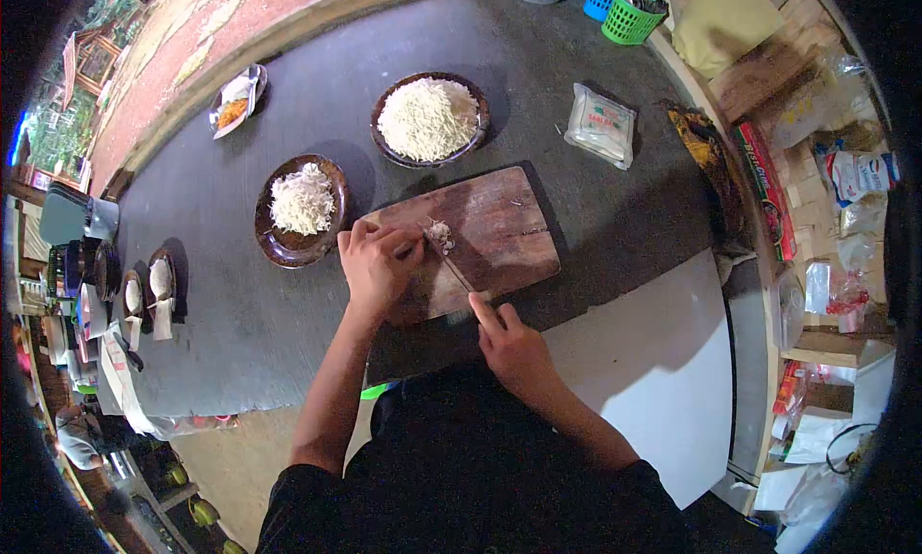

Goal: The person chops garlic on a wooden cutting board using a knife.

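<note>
A wooden cutting board (504,218) lies on the dark table in front of me. My right hand (511,343) is wrapped round the handle of a knife (459,274), whose blade points up and left across the board. At the blade's tip is a small heap of pale chopped pieces (440,235). My left hand (377,263) rests on the board's left part with bent fingers, its fingertips beside the heap; whatever they pinch is too small to name. Just left of the board stands a brown plate (272,239) of white shreds; behind the board is a larger heaped plate (381,143).
A small dish (248,91) with orange and white contents stands at the back left. A white packet (602,125) lies back right, near a green basket (631,23). Two spoons of white powder (161,283) lie far left. A white board (643,362) adjoins the table's front right.
</note>
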{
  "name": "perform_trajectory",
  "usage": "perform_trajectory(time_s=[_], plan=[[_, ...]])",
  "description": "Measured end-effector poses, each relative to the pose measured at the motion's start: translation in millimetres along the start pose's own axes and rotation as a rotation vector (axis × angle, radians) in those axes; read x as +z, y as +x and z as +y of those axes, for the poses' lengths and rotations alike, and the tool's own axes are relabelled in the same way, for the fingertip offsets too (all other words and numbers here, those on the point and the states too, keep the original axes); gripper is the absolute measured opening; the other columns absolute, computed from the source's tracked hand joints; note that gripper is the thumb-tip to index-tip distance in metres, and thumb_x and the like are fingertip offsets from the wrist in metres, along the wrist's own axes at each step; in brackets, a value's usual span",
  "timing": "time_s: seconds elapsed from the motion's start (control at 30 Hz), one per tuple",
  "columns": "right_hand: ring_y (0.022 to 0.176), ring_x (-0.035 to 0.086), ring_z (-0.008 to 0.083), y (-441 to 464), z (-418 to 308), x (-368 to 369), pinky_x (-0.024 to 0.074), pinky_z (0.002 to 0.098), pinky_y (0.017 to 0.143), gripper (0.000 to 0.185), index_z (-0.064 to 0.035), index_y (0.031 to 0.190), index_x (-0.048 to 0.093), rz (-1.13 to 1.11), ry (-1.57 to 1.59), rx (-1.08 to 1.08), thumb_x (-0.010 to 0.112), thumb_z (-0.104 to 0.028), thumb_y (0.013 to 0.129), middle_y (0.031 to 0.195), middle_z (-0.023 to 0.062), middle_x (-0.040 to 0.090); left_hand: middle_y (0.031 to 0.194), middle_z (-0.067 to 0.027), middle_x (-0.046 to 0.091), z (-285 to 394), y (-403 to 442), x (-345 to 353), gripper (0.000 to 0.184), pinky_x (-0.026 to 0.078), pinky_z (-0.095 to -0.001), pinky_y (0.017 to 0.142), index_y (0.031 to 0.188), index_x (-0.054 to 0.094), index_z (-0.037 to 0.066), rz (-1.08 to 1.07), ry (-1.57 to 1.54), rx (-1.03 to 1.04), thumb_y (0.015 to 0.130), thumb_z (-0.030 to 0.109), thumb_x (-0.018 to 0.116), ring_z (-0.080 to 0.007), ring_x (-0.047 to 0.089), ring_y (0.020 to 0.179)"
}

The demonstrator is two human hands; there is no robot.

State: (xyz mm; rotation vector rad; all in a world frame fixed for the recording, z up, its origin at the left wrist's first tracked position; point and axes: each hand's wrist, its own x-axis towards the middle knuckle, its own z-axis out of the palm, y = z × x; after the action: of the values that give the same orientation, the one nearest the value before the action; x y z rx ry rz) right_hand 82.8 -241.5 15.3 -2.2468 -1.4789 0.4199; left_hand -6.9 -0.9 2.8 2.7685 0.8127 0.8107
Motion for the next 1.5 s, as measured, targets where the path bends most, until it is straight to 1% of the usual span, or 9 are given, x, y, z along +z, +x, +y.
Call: perform_trajectory(time_s=[0.07, 0.2, 0.27, 0.37, 0.77, 0.9, 0.97, 1.07, 1.5], plan=[[0.072, 0.066, 0.0304, -5, 3, 0, 0.0583, 0.0410, 0.062, 0.058, -0.0126, 0.151, 0.045, 0.046, 0.074, -0.001, 0.063, -0.012, 0.095, 0.097, 0.0126, 0.054, 0.091, 0.0085, 0.076, -1, -1, 0, 0.012, 0.041, -0.0365, 0.081, 0.085, 0.080, 0.023, -0.010, -0.028, -0.015, 0.074, 0.027, 0.082, -0.0202, 0.059, 0.088], [0.071, 0.066, 0.0303, -10, 3, -6, 0.0578, 0.0413, 0.061, 0.058, -0.0137, 0.150, 0.046, 0.026, 0.036, 0.032, 0.063, -0.012, 0.095, 0.097, 0.0122, 0.054, 0.089, 0.0083, 0.076, 2, 1, 0, 0.012, 0.041, -0.0365, 0.082, 0.085, 0.080, 0.024, 0.002, -0.022, -0.007, 0.074, 0.028, 0.082, -0.0202, 0.060, 0.088], [0.071, 0.066, 0.0302, -11, 2, -5, 0.0573, 0.0415, 0.060, 0.058, -0.0145, 0.150, 0.046, 0.069, 0.066, -0.004, 0.063, -0.012, 0.095, 0.097, 0.0120, 0.054, 0.088, 0.0081, 0.076, 1, 2, -1, 0.012, 0.040, -0.0367, 0.082, 0.085, 0.080, 0.024, 0.006, -0.010, -0.013, 0.074, 0.028, 0.082, -0.0203, 0.060, 0.088], [0.072, 0.066, 0.0303, -11, -1, -5, 0.0575, 0.0414, 0.061, 0.058, -0.0145, 0.151, 0.045, 0.018, 0.061, 0.005, 0.063, -0.012, 0.095, 0.098, 0.0121, 0.054, 0.089, 0.0080, 0.076, 0, 1, -2, 0.013, 0.040, -0.0368, 0.083, 0.086, 0.080, 0.024, -0.024, 0.017, -0.009, 0.074, 0.028, 0.082, -0.0202, 0.060, 0.088], [0.072, 0.067, 0.0332, 4, -1, 2, 0.0585, 0.0420, 0.062, 0.058, -0.0127, 0.151, 0.045, 0.016, 0.005, -0.001, 0.063, -0.012, 0.096, 0.098, 0.0137, 0.053, 0.093, 0.0067, 0.077, -4, -1, 0, 0.013, 0.040, -0.0366, 0.083, 0.088, 0.081, 0.023, -0.048, -0.026, -0.033, 0.076, 0.029, 0.081, -0.0189, 0.060, 0.088], [0.072, 0.067, 0.0327, -4, 1, -5, 0.0585, 0.0422, 0.062, 0.057, -0.0124, 0.150, 0.046, 0.015, -0.001, 0.027, 0.064, -0.013, 0.095, 0.097, 0.0138, 0.054, 0.093, 0.0065, 0.077, -3, -1, 0, 0.013, 0.041, -0.0365, 0.083, 0.089, 0.081, 0.023, -0.082, -0.020, -0.055, 0.077, 0.029, 0.082, -0.0193, 0.060, 0.088], [0.071, 0.066, 0.0323, -5, 5, -1, 0.0584, 0.0425, 0.061, 0.057, -0.0124, 0.149, 0.047, 0.063, 0.003, -0.001, 0.064, -0.013, 0.095, 0.096, 0.0139, 0.054, 0.093, 0.0067, 0.077, -4, -2, 2, 0.014, 0.040, -0.0367, 0.083, 0.089, 0.081, 0.023, -0.070, -0.018, -0.049, 0.076, 0.029, 0.082, -0.0196, 0.060, 0.087], [0.070, 0.066, 0.0317, -6, 0, -4, 0.0585, 0.0421, 0.060, 0.057, -0.0124, 0.149, 0.047, 0.043, 0.052, -0.025, 0.064, -0.013, 0.095, 0.095, 0.0134, 0.054, 0.094, 0.0072, 0.077, -5, -2, 1, 0.015, 0.040, -0.0369, 0.082, 0.089, 0.081, 0.024, -0.058, -0.015, -0.035, 0.075, 0.029, 0.082, -0.0196, 0.060, 0.087], [0.067, 0.067, 0.0313, 0, 0, 3, 0.0586, 0.0412, 0.059, 0.061, -0.0148, 0.152, 0.044, 0.053, -0.028, -0.011, 0.064, -0.013, 0.095, 0.098, 0.0127, 0.054, 0.094, 0.0090, 0.076, -3, -1, -1, 0.014, 0.040, -0.0356, 0.081, 0.088, 0.081, 0.024, -0.035, -0.014, -0.028, 0.075, 0.029, 0.082, -0.0186, 0.057, 0.084]])
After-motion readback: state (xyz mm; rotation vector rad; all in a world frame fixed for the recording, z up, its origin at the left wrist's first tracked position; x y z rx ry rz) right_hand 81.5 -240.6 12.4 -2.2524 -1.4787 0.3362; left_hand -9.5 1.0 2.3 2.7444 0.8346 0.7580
